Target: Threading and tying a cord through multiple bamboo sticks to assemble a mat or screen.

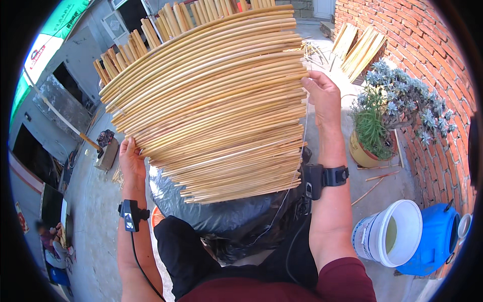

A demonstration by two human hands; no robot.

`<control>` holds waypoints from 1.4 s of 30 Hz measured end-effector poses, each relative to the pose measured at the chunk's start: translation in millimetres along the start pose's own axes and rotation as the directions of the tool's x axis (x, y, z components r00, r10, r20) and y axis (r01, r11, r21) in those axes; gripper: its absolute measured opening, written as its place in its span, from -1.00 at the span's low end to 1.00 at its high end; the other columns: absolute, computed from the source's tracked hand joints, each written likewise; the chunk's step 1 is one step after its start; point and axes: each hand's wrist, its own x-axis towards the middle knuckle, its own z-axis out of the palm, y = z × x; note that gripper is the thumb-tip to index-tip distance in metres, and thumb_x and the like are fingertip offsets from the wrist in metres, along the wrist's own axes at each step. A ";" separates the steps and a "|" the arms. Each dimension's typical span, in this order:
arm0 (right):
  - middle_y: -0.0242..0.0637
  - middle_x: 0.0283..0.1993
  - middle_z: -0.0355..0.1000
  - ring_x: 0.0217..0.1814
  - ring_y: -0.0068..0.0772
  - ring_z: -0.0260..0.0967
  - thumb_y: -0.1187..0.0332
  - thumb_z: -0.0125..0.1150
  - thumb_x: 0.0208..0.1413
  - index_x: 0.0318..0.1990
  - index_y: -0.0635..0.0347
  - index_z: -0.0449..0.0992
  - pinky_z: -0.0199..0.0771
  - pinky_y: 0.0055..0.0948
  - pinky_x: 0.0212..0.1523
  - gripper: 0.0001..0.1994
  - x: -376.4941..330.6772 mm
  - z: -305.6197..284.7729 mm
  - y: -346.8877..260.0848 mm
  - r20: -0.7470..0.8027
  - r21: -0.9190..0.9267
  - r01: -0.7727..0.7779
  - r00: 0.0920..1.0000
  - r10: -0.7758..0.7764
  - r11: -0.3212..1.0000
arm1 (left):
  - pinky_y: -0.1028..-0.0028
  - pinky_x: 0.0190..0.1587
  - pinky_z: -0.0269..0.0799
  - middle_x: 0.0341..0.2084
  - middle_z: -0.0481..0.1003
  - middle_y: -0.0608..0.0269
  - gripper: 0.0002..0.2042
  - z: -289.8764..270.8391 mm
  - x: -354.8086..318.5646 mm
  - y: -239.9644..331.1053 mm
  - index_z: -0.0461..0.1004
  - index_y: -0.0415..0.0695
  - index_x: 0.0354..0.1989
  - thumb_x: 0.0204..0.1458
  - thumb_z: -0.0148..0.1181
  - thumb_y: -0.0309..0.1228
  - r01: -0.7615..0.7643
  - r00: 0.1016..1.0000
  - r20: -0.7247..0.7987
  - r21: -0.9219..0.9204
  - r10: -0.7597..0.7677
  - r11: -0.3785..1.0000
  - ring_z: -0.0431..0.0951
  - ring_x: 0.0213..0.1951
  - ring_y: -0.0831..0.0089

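Plastic sheeting (226, 219) lies near, below the held-up stalk mat (211, 113), which looks light, stiff lengthwise, bendy across and likely brittle at the tips. Left grip (132, 161) pinches its left edge, right grip (325, 96) farther up its right edge, sensible holds.

Stalk mat (211, 110) was up btwn L hand (131, 160) at its L edge & R hand (325, 98) at its R edge, above plastic sheet (226, 214) in front of the legs (180, 246), w/ more stalks (173, 20) beyond its far edge. To the R, nr the wall (427, 35), stalk bundles (364, 50) were farthest off, then potted plant (373, 131), then closest in, bucket (410, 226) w/ barrel (435, 239) just R of it; on the L, pole (63, 119) had its foot at a block (106, 156) on the ground (93, 201).
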 end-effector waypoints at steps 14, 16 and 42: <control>-0.52 -0.51 0.39 -0.53 -0.79 0.16 0.44 0.30 -0.08 -0.31 0.29 0.52 0.18 -0.72 -0.47 -0.83 -6.2 -11.5 -24.1 0.140 -0.267 0.064 0.990 -0.027 0.962 | 0.61 -0.37 0.34 -0.53 0.39 0.43 -0.86 1.7 -1.6 -10.3 0.39 -0.12 -0.26 0.10 0.13 -0.35 -0.093 0.996 -0.013 -0.013 0.093 0.996 0.30 -0.49 0.67; -0.49 -0.44 0.44 -0.49 -0.79 0.21 0.45 0.27 -0.06 -0.29 0.28 0.51 0.22 -0.73 -0.42 -0.83 -7.2 -11.3 -25.4 0.136 -0.326 0.065 0.990 -0.021 0.943 | 0.62 -0.39 0.31 -0.54 0.36 0.45 -0.86 11.1 -6.3 -6.9 0.39 -0.12 -0.27 0.10 0.13 -0.34 -0.081 0.996 -0.047 -0.009 0.080 0.997 0.27 -0.50 0.68; -0.42 -0.62 0.39 -0.57 -0.70 0.22 0.28 0.33 -0.09 -0.44 0.27 0.54 0.21 -0.62 -0.50 -0.78 -11.4 -9.5 -21.2 0.047 -0.404 0.091 0.996 -0.079 0.910 | 0.50 -0.30 0.36 -0.40 0.46 0.43 -0.85 8.2 -1.1 -3.2 0.39 -0.06 -0.28 0.10 0.14 -0.28 -0.028 0.997 -0.062 0.111 0.035 0.993 0.42 -0.33 0.63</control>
